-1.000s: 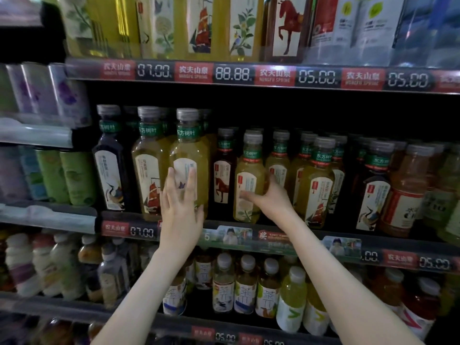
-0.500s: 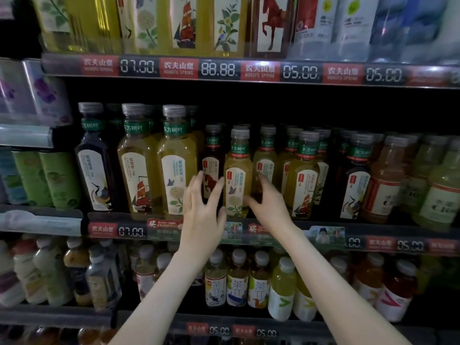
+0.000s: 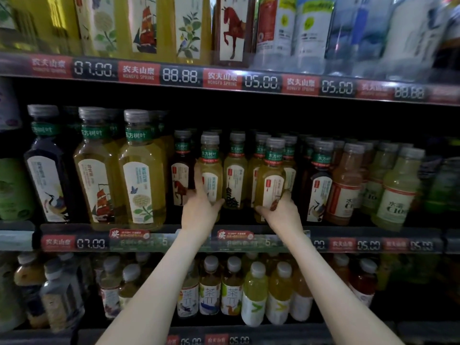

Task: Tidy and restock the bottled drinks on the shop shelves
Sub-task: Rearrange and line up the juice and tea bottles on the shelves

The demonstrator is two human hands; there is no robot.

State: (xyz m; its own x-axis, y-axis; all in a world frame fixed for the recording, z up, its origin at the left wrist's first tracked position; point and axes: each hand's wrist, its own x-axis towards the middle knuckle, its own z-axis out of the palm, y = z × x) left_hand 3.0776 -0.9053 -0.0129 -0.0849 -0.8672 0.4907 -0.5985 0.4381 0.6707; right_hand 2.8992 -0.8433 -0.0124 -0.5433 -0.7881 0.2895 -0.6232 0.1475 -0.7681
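Tea bottle (image 3: 211, 168) is held by left grip (image 3: 199, 212), another bottle (image 3: 271, 175) by right grip (image 3: 283, 214), likely to line them up.

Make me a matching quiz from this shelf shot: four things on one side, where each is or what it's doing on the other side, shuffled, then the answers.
Things:
1. left hand
2. right hand
3. pagoda-label bottle
4. large dark crane-label bottle

Places or states:
A. leftmost bottle on the middle shelf
B. grips the small flower-label bottle
C. stands between the two gripped bottles
D. grips the small yellow bottle right of the pagoda one

Pairs: 1-B, 2-D, 3-C, 4-A.
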